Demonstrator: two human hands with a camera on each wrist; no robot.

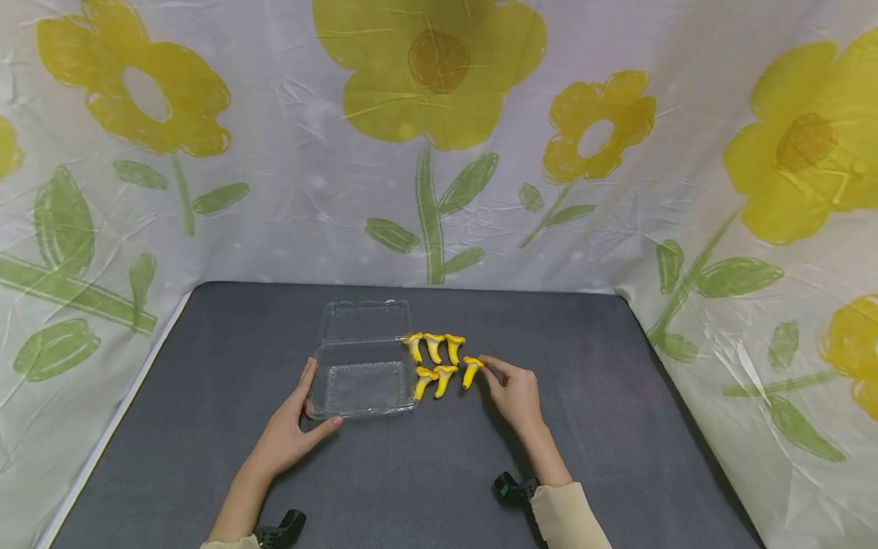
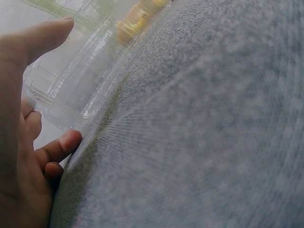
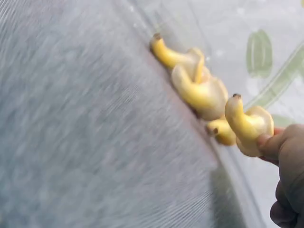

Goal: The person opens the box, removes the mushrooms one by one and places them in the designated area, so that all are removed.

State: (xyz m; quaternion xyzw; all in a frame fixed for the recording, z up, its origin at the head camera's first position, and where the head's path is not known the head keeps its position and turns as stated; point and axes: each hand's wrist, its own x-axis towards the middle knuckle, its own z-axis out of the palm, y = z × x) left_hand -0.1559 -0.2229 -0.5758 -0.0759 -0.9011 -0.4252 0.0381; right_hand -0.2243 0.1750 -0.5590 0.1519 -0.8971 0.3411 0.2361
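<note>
My right hand pinches a yellow chanterelle mushroom by the edge of its cap, between thumb and fingertips. In the right wrist view that mushroom has its stem end pointing up, with other mushrooms behind it. My left hand is spread around the near left corner of a clear plastic clamshell container. Its index finger lies along the left side and its thumb at the front edge. From the left wrist, straight thumb and bent lower fingers show beside the clear wall.
The container's lid is folded back, away from me. Right beside the container lie two rows of yellow mushrooms, three behind and two in front. Everything stands on a dark grey table, with flower-printed curtains around it.
</note>
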